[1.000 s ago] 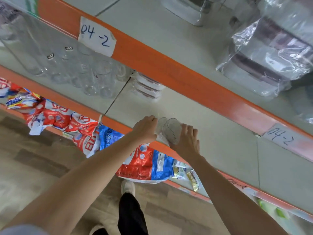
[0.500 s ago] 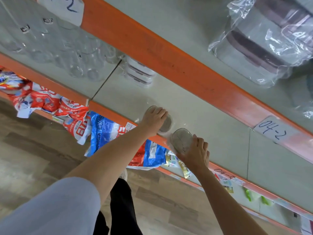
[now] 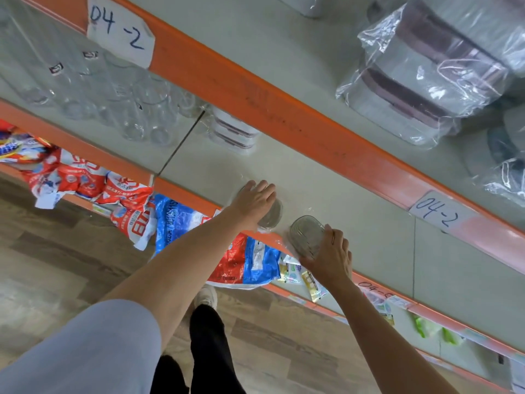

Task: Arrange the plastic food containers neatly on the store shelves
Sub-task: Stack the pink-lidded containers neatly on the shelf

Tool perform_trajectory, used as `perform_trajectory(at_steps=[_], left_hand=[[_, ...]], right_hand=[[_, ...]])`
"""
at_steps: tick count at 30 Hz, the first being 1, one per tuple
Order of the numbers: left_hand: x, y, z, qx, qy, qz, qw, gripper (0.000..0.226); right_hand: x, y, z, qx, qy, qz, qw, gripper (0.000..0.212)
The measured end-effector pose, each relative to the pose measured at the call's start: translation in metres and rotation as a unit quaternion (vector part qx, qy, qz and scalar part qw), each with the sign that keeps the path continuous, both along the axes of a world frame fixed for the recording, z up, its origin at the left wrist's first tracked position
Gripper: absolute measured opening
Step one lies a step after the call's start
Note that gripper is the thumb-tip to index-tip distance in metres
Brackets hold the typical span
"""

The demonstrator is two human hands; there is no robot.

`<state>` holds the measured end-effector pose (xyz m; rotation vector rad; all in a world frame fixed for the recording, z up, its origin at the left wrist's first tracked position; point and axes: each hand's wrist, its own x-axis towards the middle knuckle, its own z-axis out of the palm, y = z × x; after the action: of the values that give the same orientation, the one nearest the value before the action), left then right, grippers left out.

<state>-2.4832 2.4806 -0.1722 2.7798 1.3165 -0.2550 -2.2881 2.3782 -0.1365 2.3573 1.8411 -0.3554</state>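
Observation:
Two clear round plastic containers sit near the front edge of the grey middle shelf [image 3: 355,223]. My left hand [image 3: 254,199] lies over the top of the left container [image 3: 273,214], fingers curved around it. My right hand [image 3: 329,255] grips the right container [image 3: 306,234] from its near side, and its ribbed lid faces me. Further back on the same shelf stands a stack of white lidded containers [image 3: 234,132].
Clear glass tumblers [image 3: 136,109] crowd the shelf's left part. Plastic-wrapped boxes [image 3: 420,81] lie on the upper shelf behind an orange rail [image 3: 284,120] with paper labels. Red and blue bags [image 3: 181,223] hang off the lower shelf. A wooden floor lies below.
My two hands have parted, each with its own container. The left container has slid further onto the shelf, and the right one has moved rightward along the front edge.

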Motion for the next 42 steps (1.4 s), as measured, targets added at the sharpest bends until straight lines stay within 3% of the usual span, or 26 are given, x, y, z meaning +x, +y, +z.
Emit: perform_trajectory(at_steps=[7,11,19,26,34,42], left_hand=[[-0.04,-0.025,0.026,-0.011,0.042,0.005,0.999,0.081],[-0.063,-0.043,0.061,-0.021,0.051,0.017,0.998,0.083],[-0.166,-0.089,0.144,-0.03,0.083,0.115,0.989,0.081],[-0.247,-0.111,0.234,0.025,0.038,0.199,0.979,0.09],[-0.26,-0.08,0.322,0.111,-0.023,0.233,0.966,0.097],[-0.251,0.007,0.375,0.127,-0.037,0.242,0.961,0.102]], right_hand=[[-0.024,-0.012,0.018,0.042,0.04,-0.006,0.998,0.081],[-0.048,-0.02,0.036,0.054,0.053,0.018,0.997,0.085],[-0.129,-0.037,0.1,0.077,0.087,0.135,0.984,0.09],[-0.186,-0.029,0.19,0.115,0.098,0.246,0.957,0.096],[-0.197,0.017,0.279,0.192,0.084,0.288,0.934,0.091],[-0.194,0.107,0.331,0.221,0.066,0.276,0.933,0.094]])
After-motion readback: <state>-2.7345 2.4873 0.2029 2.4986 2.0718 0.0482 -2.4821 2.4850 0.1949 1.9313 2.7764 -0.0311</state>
